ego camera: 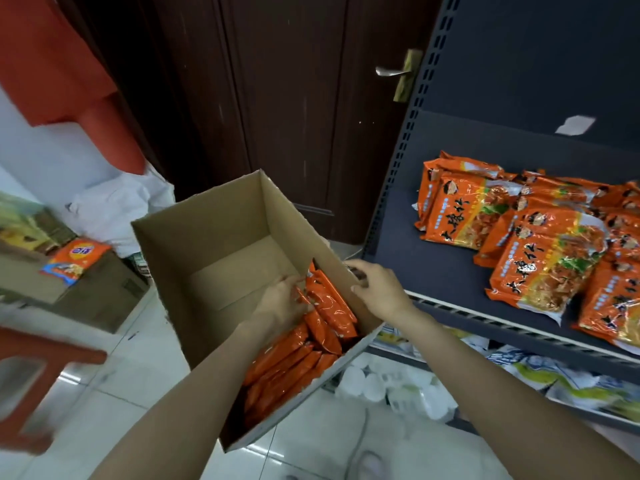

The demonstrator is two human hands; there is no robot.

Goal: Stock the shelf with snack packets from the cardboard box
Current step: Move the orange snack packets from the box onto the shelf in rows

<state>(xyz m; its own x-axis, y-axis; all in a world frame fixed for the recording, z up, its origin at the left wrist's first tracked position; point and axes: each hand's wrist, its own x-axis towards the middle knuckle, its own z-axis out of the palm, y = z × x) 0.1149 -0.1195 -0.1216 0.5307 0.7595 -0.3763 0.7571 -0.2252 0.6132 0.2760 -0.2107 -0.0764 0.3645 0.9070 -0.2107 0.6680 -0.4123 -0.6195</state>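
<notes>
Open brown cardboard box (221,244) at centre, tilted, flaps up; far half of its floor bare, near-right half packed with orange foil snack packets (294,358) standing on edge. Right wall of the box close against the front edge of the dark grey metal shelf (450,271) on the right; bare shelf surface at its left end, beside the perforated upright. Further right on that shelf, a loose pile of large orange printed snack bags (540,258), overlapping, some reaching the front lip. Left hand (280,299) inside the box, fingers curled narrowly onto the tops of the far orange packets, gripping them. Right hand (379,289) on the box's right wall at the rim, fingers bent over the edge, thumb towards the inside, holding the cardboard. White tiled floor (138,375) open near left of the box; a red plastic stool (38,368) at the left edge. Dark brown wooden door (277,98) behind, silver lever handle (393,71) at its right. Second cardboard carton (97,299) far left, an orange packet lying on top.
</notes>
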